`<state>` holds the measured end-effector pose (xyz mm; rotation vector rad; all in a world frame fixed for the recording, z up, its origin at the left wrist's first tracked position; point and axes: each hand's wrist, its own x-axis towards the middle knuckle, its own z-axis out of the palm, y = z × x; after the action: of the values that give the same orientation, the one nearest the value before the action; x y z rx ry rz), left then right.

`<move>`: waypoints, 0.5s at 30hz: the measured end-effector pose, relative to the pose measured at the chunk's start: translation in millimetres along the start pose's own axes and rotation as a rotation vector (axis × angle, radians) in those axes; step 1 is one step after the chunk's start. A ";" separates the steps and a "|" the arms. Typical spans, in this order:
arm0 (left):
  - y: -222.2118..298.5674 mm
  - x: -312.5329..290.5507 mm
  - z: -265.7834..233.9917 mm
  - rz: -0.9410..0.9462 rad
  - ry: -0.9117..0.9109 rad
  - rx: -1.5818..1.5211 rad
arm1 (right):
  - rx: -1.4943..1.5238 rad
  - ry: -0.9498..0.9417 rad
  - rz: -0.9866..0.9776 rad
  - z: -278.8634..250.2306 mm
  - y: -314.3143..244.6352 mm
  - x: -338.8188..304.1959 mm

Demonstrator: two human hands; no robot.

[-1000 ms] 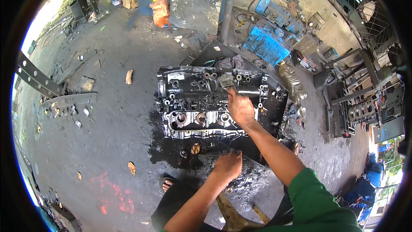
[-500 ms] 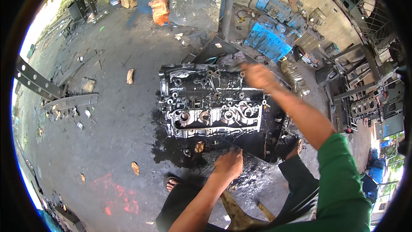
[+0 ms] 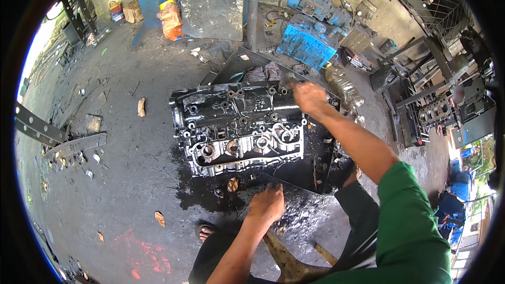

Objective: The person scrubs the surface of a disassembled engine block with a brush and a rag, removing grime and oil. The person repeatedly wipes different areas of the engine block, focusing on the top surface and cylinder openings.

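Oily cylinder head (image 3: 242,126) lying flat on the dark metal tray (image 3: 315,171), long axis running left to right, straight ahead of the body. Right hand (image 3: 310,99) stretched out to the head's far right corner, fingers curled down over the top edge there; grasping something small or just pressing, cannot tell. Left hand (image 3: 267,205) planted low at the tray's near edge, knuckles bent, fingertips down in the black grime, gripping nothing visible. Right arm (image 3: 363,147) clearly the nearer one to the casting, crossing its right end; left hand well short of it, a wet patch between. Left of the head, open stained concrete floor (image 3: 121,168) with scattered scraps. Right side cramped: blue machine (image 3: 307,47) beyond the tray's far edge, metal racks (image 3: 436,100) further right. Wooden stool (image 3: 289,263) under the legs, sandalled foot (image 3: 206,230) just off the tray's near left corner.
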<state>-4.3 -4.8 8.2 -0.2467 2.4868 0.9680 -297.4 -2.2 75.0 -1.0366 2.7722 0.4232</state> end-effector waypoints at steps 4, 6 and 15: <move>9.0 5.5 1.2 0.014 -0.067 0.012 | -0.172 0.108 -0.186 -6.8 -19.0 0.1; 10.0 5.3 0.5 0.030 -0.033 0.011 | -0.322 -0.025 -0.126 -13.8 -9.8 0.3; -2.2 -0.3 -2.1 -0.010 0.011 0.012 | -0.160 -0.062 -0.113 9.7 18.6 2.7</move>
<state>-4.1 -7.9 8.4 -0.2609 2.4990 0.9494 -311.4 12.6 69.0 -1.1871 2.6444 0.6588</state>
